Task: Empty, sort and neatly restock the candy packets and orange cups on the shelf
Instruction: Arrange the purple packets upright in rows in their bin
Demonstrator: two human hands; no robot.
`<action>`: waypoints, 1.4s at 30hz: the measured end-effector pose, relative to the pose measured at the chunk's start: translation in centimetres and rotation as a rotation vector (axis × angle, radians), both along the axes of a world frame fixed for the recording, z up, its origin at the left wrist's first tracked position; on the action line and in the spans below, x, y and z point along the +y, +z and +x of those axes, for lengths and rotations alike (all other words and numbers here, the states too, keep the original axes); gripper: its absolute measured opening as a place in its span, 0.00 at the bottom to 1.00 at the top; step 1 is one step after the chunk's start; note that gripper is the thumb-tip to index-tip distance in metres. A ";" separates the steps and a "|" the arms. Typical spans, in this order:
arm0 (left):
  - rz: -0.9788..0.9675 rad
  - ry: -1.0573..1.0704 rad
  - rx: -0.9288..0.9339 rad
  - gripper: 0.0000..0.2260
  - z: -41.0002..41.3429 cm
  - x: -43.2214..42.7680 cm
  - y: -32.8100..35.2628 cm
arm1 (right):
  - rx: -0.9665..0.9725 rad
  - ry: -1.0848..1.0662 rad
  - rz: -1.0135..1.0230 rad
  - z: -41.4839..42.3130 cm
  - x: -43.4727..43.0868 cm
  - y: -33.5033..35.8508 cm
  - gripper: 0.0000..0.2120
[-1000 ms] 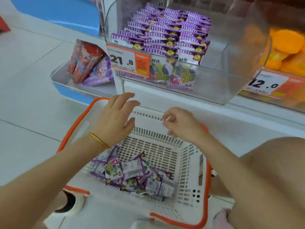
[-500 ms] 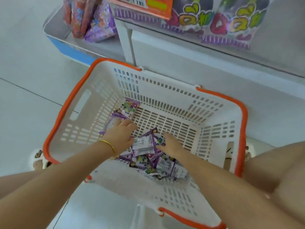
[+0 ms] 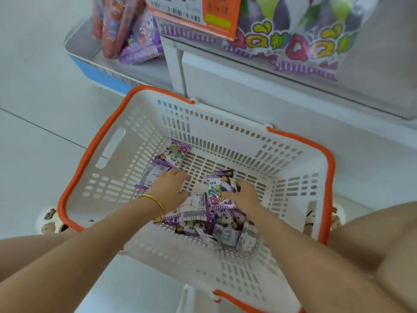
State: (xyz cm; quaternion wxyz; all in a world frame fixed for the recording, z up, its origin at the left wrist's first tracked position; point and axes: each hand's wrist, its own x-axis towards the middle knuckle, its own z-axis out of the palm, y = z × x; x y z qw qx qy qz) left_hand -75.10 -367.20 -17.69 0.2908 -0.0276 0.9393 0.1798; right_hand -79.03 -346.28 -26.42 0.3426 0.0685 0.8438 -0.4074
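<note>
A white basket with an orange rim (image 3: 90, 154) stands on the floor between my knees. Several purple candy packets (image 3: 198, 213) lie in a loose heap on its bottom, and one more packet (image 3: 174, 152) leans against the far wall. My left hand (image 3: 169, 188), with a gold bangle on the wrist, rests on the left side of the heap, thumb apart from bent fingers, gripping nothing that I can see. Beside it, my right hand (image 3: 244, 196) has its fingers closed on one packet (image 3: 220, 188), tipped up on edge. No orange cups are in view.
The clear shelf bin (image 3: 372, 71) with purple packets behind its front hangs above the basket, carrying an orange price tag (image 3: 194, 12). A lower shelf at the left (image 3: 90, 48) holds red and purple bags (image 3: 126, 30). White tiled floor (image 3: 40, 109) spreads to the left.
Both hands dropped from above the basket into it. The view tilted down from the shelf. The right hand has since closed on one packet and tipped it up.
</note>
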 end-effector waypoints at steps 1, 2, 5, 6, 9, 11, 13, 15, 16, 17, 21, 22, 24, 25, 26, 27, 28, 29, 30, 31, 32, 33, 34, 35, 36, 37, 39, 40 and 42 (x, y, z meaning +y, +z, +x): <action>0.021 0.044 -0.003 0.20 -0.1 0.2 0.5 | -0.011 -0.069 -0.067 -0.5 0.7 1.4 0.17; 0.068 0.116 -0.009 0.22 -0.2 0.6 1.2 | -0.033 -0.108 -0.153 -1.0 1.2 3.0 0.15; 0.414 0.419 -0.086 0.30 -0.4 2.4 3.8 | -0.123 -0.105 -0.398 -1.9 1.4 8.2 0.08; 0.521 0.489 -0.092 0.32 -0.4 3.2 4.8 | -0.136 -0.087 -0.463 -1.8 1.2 9.9 0.06; 0.629 0.540 0.013 0.26 -0.4 5.3 7.9 | -0.141 -0.040 -0.549 -0.7 0.8 14.6 0.08; 0.657 0.499 0.104 0.20 -0.1 6.1 10.1 | -0.113 -0.019 -0.572 -0.1 1.4 17.6 0.12; 0.699 0.418 0.183 0.17 0.4 6.8 12.4 | -0.030 -0.003 -0.609 0.4 2.2 20.8 0.17; 0.740 0.308 0.286 0.16 0.8 7.5 15.5 | 0.126 -0.019 -0.640 0.8 2.8 24.5 0.23; 0.759 0.252 0.356 0.16 0.8 7.6 17.0 | 0.218 -0.029 -0.654 1.0 3.0 26.3 0.26; 0.794 0.190 0.432 0.17 0.7 7.7 18.4 | 0.311 -0.029 -0.651 1.1 3.3 28.1 0.28; 0.858 -0.022 0.700 0.23 -1.6 7.8 23.9 | 0.676 -0.062 -0.625 0.0 5.1 35.3 0.26; 0.799 -0.024 0.819 0.22 -2.8 7.8 25.3 | 0.775 -0.097 -0.607 -0.8 5.7 36.8 0.25; 0.614 -0.014 1.067 0.20 -5.7 7.6 27.7 | 0.985 -0.160 -0.525 -2.6 6.4 39.3 0.24; 0.493 -0.038 1.151 0.18 -7.5 7.5 28.7 | 1.063 -0.175 -0.477 -3.6 6.6 40.0 0.24; 0.360 -0.081 1.194 0.14 -9.3 7.6 29.5 | 1.110 -0.178 -0.430 -4.5 6.6 40.3 0.23; 0.240 -0.129 1.185 0.11 -11.0 7.6 30.1 | 1.125 -0.177 -0.385 -5.3 6.6 40.3 0.23; 0.145 -0.175 1.144 0.09 -12.5 7.9 30.6 | 1.108 -0.169 -0.339 -6.0 6.5 40.1 0.23; 0.075 -0.221 1.082 0.08 -13.8 8.1 31.0 | 1.072 -0.149 -0.298 -6.7 6.5 39.6 0.23; 0.017 -0.264 1.011 0.08 -14.7 8.4 31.1 | 1.022 -0.126 -0.263 -7.0 6.4 38.9 0.23; -0.036 -0.301 0.941 0.08 -15.5 8.7 31.4 | 0.971 -0.109 -0.246 -7.4 6.5 38.4 0.24; -0.089 -0.338 0.872 0.09 -16.1 9.1 31.7 | 0.919 -0.096 -0.245 -7.8 6.7 37.9 0.25; -0.134 -0.367 0.805 0.09 -16.5 9.5 31.9 | 0.871 -0.080 -0.258 -8.1 6.8 37.6 0.25; -0.157 -0.389 0.754 0.10 -16.9 9.7 32.1 | 0.818 -0.060 -0.268 -8.4 7.1 37.6 0.24; -0.162 -0.398 0.717 0.10 -17.1 9.9 32.3 | 0.766 -0.034 -0.291 -8.7 7.3 37.7 0.21; -0.148 -0.395 0.691 0.09 -17.3 10.0 32.3 | 0.707 -0.010 -0.322 -8.8 7.5 38.0 0.19; -0.125 -0.382 0.664 0.09 -17.5 10.0 32.4 | 0.643 0.015 -0.351 -9.0 7.7 38.3 0.15; -0.087 -0.349 0.605 0.08 -18.0 10.0 32.4 | 0.542 0.072 -0.351 -9.2 8.0 38.7 0.10; -0.067 -0.329 0.573 0.08 -18.4 9.9 32.3 | 0.522 0.100 -0.312 -9.3 8.0 38.8 0.08; -0.048 -0.294 0.533 0.08 -18.9 9.8 32.0 | 0.508 0.141 -0.227 -9.5 8.0 38.7 0.05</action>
